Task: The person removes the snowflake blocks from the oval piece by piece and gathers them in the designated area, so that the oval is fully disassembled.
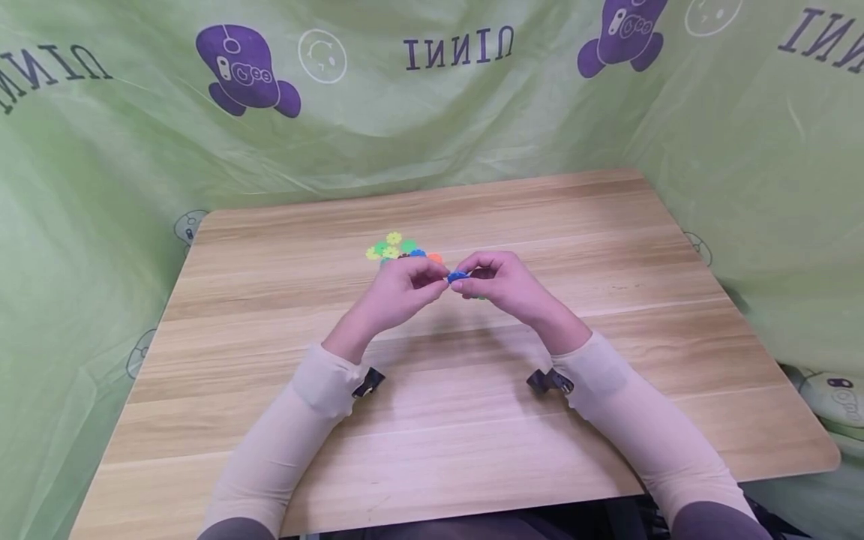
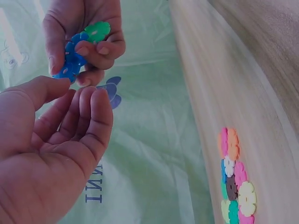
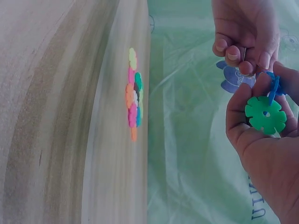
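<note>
Your right hand point(image 1: 502, 285) pinches the blue disc point(image 2: 70, 63) and green disc point(image 3: 266, 115) above the table point(image 1: 607, 360). Your left hand point(image 1: 403, 289), fingers curled, meets the blue disc's edge from the left. Beyond both lies the loose disc pile point(image 1: 398, 249), nearer your left.

Pale cream long sleeves point(image 1: 290, 442) on both arms, dark purple upper cuffs, 2 small black wrist-mounted cameras point(image 1: 367, 382)

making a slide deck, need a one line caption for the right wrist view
Right hand holds joined green disc and blue disc; left hand close above, loose discs on the wooden table.
</note>
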Motion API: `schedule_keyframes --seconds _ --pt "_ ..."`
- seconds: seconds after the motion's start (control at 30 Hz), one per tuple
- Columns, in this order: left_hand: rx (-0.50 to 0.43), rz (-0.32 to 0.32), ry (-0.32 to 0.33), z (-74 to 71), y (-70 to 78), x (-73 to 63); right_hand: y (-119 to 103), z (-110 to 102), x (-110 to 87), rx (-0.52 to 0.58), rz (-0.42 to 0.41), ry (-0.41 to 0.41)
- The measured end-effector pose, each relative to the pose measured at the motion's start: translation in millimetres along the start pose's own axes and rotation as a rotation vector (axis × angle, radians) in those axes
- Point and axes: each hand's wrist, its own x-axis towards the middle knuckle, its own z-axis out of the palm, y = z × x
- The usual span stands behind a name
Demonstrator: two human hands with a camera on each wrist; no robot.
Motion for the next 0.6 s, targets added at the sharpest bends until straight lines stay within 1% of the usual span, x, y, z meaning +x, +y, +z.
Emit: schedule_keyframes --seconds 0.2,0.37,0.43,0.6 --pt "-0.033 0.07 0.013 2.7 0.2 -1.0 -1.4 1.9 0.8 0.039 0.012 -0.003" --pt "-0.044 0.125 0.014 4.6 3.1 -2.1 -2.3 3.6 1.2 0.094 0.02 -0.023" --pt "-0.032 0.152 0.005 5.0 3.4 -2.5 -3.2 4.6 1.0 0.106 0.018 -0.038" --pt "-0.002 0.209 -0.007 5.2 2.3 -3.3 -5.3 6.8 -0.2 0.084 0.015 -0.058"
